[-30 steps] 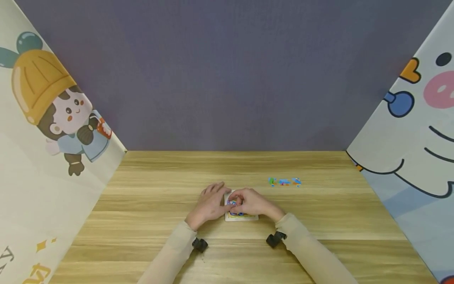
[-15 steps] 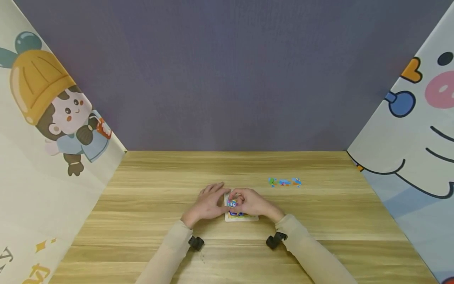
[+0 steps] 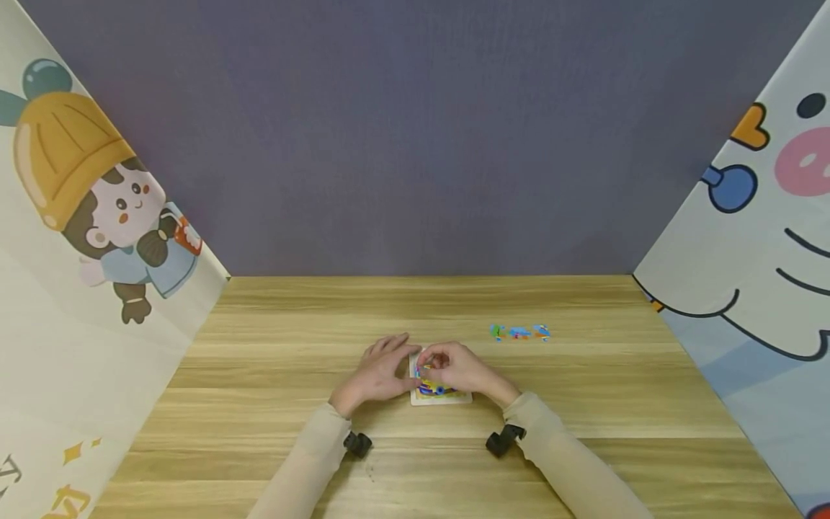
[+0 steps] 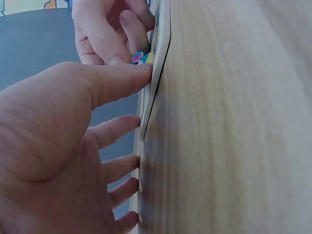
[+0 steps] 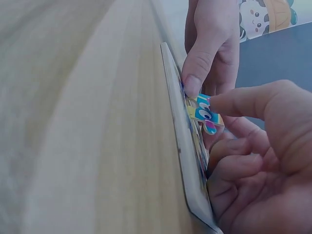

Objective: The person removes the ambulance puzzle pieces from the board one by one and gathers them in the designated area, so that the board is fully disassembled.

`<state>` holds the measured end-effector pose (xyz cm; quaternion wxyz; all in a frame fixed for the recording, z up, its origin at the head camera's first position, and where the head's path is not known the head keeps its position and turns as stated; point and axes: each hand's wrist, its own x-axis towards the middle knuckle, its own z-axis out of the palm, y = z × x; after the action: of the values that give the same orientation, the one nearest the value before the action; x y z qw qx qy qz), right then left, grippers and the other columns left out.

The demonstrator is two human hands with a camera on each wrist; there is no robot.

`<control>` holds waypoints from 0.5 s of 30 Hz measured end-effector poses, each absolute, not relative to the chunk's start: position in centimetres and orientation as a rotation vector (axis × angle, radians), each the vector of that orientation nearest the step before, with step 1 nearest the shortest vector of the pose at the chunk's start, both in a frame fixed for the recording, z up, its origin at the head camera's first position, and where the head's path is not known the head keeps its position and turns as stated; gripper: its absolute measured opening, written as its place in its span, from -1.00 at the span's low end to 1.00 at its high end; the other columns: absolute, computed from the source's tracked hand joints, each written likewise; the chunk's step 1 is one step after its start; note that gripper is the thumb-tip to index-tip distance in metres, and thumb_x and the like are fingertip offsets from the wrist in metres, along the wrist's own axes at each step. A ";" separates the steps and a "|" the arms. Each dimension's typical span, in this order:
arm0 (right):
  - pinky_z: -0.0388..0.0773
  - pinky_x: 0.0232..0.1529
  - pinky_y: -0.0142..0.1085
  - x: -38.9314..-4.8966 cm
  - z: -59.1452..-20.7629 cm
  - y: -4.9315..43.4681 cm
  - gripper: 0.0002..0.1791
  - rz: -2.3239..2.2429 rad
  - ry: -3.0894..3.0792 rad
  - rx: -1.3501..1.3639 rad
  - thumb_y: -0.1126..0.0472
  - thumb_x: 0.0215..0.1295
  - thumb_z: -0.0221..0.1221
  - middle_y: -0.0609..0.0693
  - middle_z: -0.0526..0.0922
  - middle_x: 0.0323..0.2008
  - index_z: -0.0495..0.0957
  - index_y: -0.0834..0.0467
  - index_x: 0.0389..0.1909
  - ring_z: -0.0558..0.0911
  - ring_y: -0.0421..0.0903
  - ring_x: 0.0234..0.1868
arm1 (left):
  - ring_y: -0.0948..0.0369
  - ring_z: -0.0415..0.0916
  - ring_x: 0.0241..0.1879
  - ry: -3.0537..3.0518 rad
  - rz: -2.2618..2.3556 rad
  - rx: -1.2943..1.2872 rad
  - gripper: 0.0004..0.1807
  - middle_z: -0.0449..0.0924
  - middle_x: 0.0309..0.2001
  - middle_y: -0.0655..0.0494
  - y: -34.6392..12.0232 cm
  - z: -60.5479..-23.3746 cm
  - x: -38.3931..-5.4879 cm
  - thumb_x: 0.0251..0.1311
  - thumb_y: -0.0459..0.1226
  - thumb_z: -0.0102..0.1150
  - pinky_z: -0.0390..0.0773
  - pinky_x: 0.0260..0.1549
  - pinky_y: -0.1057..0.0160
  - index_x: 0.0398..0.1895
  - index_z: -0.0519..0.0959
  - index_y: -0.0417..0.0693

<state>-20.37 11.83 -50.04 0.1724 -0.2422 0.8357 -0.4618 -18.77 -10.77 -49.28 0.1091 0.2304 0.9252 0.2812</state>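
Observation:
A small puzzle board (image 3: 458, 399) with a pale rim and a colourful picture lies flat on the table. My right hand (image 3: 463, 370) is over it and pinches a puzzle piece (image 5: 205, 115) with a printed eye in blue, yellow and pink. In the right wrist view the piece stands tilted up from the board's face. My left hand (image 3: 379, 375) lies at the board's left side, fingers spread. Its thumb (image 4: 127, 80) presses on the board's edge, while the other fingertips touch the tabletop. Part of the board's picture is hidden under my right hand.
Behind and right of the board lie three loose puzzle pieces in a row: a green and blue one (image 3: 498, 332), a blue one (image 3: 520, 333) and a blue and orange one (image 3: 542, 332). A grey panel (image 3: 415, 144) closes off the wooden table's (image 3: 292, 310) far edge.
The piece in my right fingers has turned and tilted, and more of the board's picture shows below it. My left wrist has shifted slightly left; its thumb stays at the board.

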 end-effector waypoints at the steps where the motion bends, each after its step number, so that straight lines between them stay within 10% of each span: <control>1: 0.51 -0.23 -0.38 -20.4 -50.0 11.8 -0.84 -1.310 2.374 -0.691 0.16 0.44 0.33 -0.07 0.66 -0.28 0.76 0.08 -0.05 0.54 -0.18 -0.28 | -0.32 0.04 0.63 2.720 0.825 0.681 -0.25 0.14 0.67 -0.25 -10.7 -49.1 -18.7 0.32 0.00 0.33 -0.03 0.56 -0.48 0.53 0.44 -0.05; 7: 0.65 0.10 -0.22 -20.5 -50.2 12.1 -0.83 -1.313 2.352 -0.712 0.24 0.49 0.25 -0.04 0.76 -0.07 0.75 0.08 -0.01 0.65 -0.17 -0.05 | -0.28 0.03 0.64 2.716 0.807 0.664 -0.26 0.12 0.68 -0.22 -10.8 -48.7 -18.5 0.34 0.00 0.32 -0.03 0.58 -0.45 0.54 0.43 -0.03; 15: 0.65 -0.01 -0.22 -20.9 -50.6 12.6 -0.84 -1.357 2.333 -0.668 0.15 0.48 0.32 -0.02 0.77 -0.14 0.74 0.12 -0.05 0.69 -0.16 -0.14 | -0.28 0.03 0.64 2.713 0.815 0.664 -0.26 0.13 0.68 -0.22 -10.8 -48.7 -18.5 0.34 0.01 0.32 -0.02 0.58 -0.44 0.53 0.44 -0.03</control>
<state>-20.87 12.61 -50.57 0.1796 -0.2365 0.8253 -0.4803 -18.51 -10.79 -48.69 0.1160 0.2268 0.9262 0.2781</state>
